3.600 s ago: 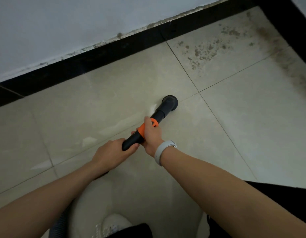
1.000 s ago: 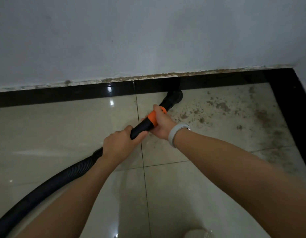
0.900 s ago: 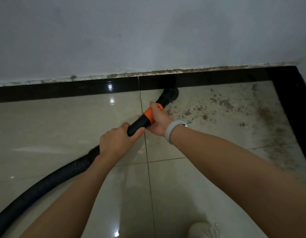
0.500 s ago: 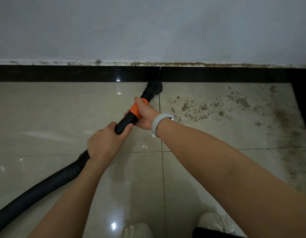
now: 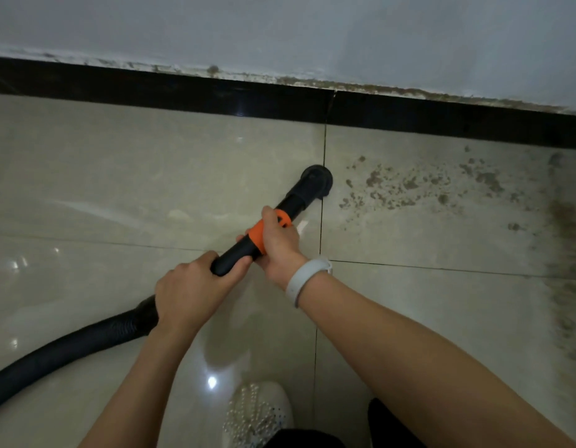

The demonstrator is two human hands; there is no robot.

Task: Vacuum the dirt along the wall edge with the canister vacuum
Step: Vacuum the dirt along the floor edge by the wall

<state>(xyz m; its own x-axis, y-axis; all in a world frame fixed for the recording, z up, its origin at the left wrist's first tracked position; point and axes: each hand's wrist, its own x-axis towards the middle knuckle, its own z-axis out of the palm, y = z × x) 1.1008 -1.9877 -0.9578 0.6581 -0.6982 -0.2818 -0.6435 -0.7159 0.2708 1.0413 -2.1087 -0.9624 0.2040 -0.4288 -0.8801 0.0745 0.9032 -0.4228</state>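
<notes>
Both hands grip the wand: left hand (image 5: 196, 286) behind, right hand (image 5: 278, 240) on the orange collar. Nozzle (image 5: 315, 184) sits short of the baseboard (image 5: 183, 92); dirt (image 5: 409, 185) right of the nozzle remains.

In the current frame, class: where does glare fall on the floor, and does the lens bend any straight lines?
Head view: dim overall. Bright glare spots sit on the glossy floor tiles, one by the shoe, others at far left, and one on the black skirting. Wide-angle distortion bows the skirting. The dirt patch looks matte; the forearms look slightly soft.
</notes>
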